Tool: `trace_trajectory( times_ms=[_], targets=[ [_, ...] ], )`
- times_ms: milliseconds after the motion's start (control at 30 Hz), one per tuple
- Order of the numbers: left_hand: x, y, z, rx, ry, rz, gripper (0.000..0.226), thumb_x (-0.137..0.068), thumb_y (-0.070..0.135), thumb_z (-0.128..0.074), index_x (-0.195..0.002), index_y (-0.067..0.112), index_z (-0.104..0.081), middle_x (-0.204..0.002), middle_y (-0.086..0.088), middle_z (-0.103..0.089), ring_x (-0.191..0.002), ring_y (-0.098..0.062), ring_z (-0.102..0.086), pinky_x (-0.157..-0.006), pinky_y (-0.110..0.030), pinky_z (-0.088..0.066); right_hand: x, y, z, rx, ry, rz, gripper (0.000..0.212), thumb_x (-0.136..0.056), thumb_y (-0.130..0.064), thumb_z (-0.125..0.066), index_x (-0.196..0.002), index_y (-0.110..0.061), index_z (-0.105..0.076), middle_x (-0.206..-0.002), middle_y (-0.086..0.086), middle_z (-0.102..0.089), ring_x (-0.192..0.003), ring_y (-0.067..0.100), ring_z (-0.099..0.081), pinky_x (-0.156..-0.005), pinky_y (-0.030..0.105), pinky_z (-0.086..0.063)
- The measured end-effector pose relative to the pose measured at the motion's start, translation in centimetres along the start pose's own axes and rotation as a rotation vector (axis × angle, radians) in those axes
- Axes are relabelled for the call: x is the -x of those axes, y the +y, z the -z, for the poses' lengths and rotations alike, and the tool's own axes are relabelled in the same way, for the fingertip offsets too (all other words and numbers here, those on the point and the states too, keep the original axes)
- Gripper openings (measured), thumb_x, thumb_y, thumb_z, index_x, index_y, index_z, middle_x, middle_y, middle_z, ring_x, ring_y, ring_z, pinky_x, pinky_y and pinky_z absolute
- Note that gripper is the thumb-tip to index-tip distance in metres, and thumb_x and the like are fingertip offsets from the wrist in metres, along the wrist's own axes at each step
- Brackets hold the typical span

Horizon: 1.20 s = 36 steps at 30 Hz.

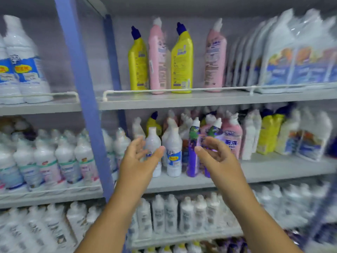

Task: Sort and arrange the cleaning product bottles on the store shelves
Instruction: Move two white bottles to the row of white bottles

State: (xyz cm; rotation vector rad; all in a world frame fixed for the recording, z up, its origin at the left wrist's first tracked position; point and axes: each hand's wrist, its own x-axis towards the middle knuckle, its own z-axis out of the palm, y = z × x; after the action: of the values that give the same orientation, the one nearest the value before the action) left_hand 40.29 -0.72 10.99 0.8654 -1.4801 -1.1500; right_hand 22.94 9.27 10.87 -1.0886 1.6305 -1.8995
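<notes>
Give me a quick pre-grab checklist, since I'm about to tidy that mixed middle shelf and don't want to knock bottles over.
1. Left hand free: ok, fingers relaxed, holding nothing.
2. Right hand free: ok, open, holding nothing.
3. White bottle between the hands upright: ok.
4. Purple bottle beside it upright: ok, though crowded by neighbours.
5. Middle shelf sorted by kind: not ok, white, pink, yellow and purple bottles mixed.
6. Hands touching any bottle: cannot tell, motion blur.
</notes>
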Motion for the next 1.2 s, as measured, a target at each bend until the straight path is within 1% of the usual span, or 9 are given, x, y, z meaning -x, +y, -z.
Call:
trace_trajectory(
  times_ms=[233,400,567,700,833,900,967,1067,1200],
  targets=[
    [2.3,-3.9,-9.1,-0.038,-0.098,0.142,0.064,-0.082,0.041,-0.082,-0.137,0.036,-0.052,-0.138,0.013,-0.056,-0.124,-0.006,-0.058,-0.096,-0.027,-0.046,-0.3,2.2,10.7,0.016,0.088,-0.089,0.042,-0.089,-0.039,-0.075,-0.129,-0.035,-0.061,-0.128,-0.020,-0.062,-0.117,-0.002,-0.060,-0.079,0.017,-0.048],
    [0.9,-6.7,-12.2,-0.061,-0.105,0.203,0.068,-0.081,0.040,-0.082,-0.141,0.031,-0.050,-0.139,0.011,-0.057,-0.123,-0.009,-0.059,-0.098,-0.030,-0.045,-2.3,5.0,13.5,0.027,0.148,-0.152,0.047,-0.087,-0.044,-0.076,-0.130,-0.036,-0.059,-0.130,-0.022,-0.061,-0.119,0.001,-0.060,-0.087,0.031,-0.051],
    [-2.2,-9.4,-14.7,0.010,-0.106,0.212,0.056,-0.087,0.026,-0.078,-0.137,0.025,-0.052,-0.134,0.005,-0.060,-0.110,-0.001,-0.062,-0.084,-0.021,-0.046,-5.7,7.4,14.0,0.112,0.175,-0.184,0.043,-0.088,-0.045,-0.075,-0.127,-0.039,-0.059,-0.129,-0.023,-0.061,-0.117,-0.001,-0.060,-0.089,0.033,-0.054],
    [-3.9,-11.2,-18.1,0.041,-0.161,0.208,0.062,-0.079,0.036,-0.082,-0.134,0.032,-0.054,-0.135,0.011,-0.060,-0.119,-0.004,-0.060,-0.104,-0.036,-0.050,-8.9,8.3,14.8,0.173,0.186,-0.170,0.042,-0.089,-0.043,-0.075,-0.127,-0.037,-0.057,-0.125,-0.028,-0.059,-0.111,-0.011,-0.057,-0.078,0.020,-0.050],
    [-4.5,-11.5,-21.0,0.047,-0.154,0.130,0.059,-0.086,0.020,-0.080,-0.137,0.031,-0.052,-0.130,0.013,-0.058,-0.115,0.005,-0.057,-0.086,-0.010,-0.043,-11.2,9.6,15.9,0.190,0.220,-0.170,0.048,-0.087,-0.050,-0.074,-0.130,-0.036,-0.057,-0.127,-0.028,-0.058,-0.115,-0.009,-0.057,-0.084,0.026,-0.052],
    [-4.7,-11.7,-21.7,0.033,-0.146,0.093,0.060,-0.084,0.017,-0.080,-0.133,0.037,-0.051,-0.129,0.015,-0.058,-0.110,0.016,-0.055,-0.084,-0.007,-0.041,-12.1,10.3,16.3,0.189,0.229,-0.196,0.048,-0.086,-0.052,-0.074,-0.129,-0.038,-0.058,-0.126,-0.029,-0.058,-0.115,-0.008,-0.057,-0.072,0.026,-0.055],
    [-5.1,-11.8,-22.0,0.025,-0.133,0.079,0.064,-0.082,0.017,-0.082,-0.135,0.038,-0.051,-0.131,0.016,-0.058,-0.115,0.012,-0.054,-0.094,-0.015,-0.044,-13.2,11.1,16.6,0.190,0.230,-0.208,0.046,-0.086,-0.051,-0.074,-0.127,-0.038,-0.058,-0.123,-0.031,-0.057,-0.115,-0.006,-0.058,-0.062,0.021,-0.053],
    [-6.0,-12.6,-22.6,0.034,-0.101,0.079,0.063,-0.082,0.011,-0.081,-0.134,0.035,-0.053,-0.133,0.015,-0.060,-0.122,0.001,-0.058,-0.108,-0.035,-0.047,-15.5,12.7,16.6,0.174,0.198,-0.190,0.042,-0.087,-0.041,-0.077,-0.125,-0.035,-0.059,-0.122,-0.026,-0.061,-0.114,-0.001,-0.062,-0.074,0.015,-0.049],
    [-6.2,-13.1,-23.3,-0.029,-0.050,0.042,0.057,-0.084,0.011,-0.079,-0.123,0.045,-0.056,-0.133,0.016,-0.061,-0.114,0.009,-0.061,-0.101,-0.027,-0.049,-18.3,15.0,15.5,0.231,0.090,-0.128,0.038,-0.086,-0.028,-0.081,-0.115,-0.040,-0.060,-0.115,-0.021,-0.068,-0.104,-0.007,-0.064,-0.075,0.011,-0.050]
  ],
)
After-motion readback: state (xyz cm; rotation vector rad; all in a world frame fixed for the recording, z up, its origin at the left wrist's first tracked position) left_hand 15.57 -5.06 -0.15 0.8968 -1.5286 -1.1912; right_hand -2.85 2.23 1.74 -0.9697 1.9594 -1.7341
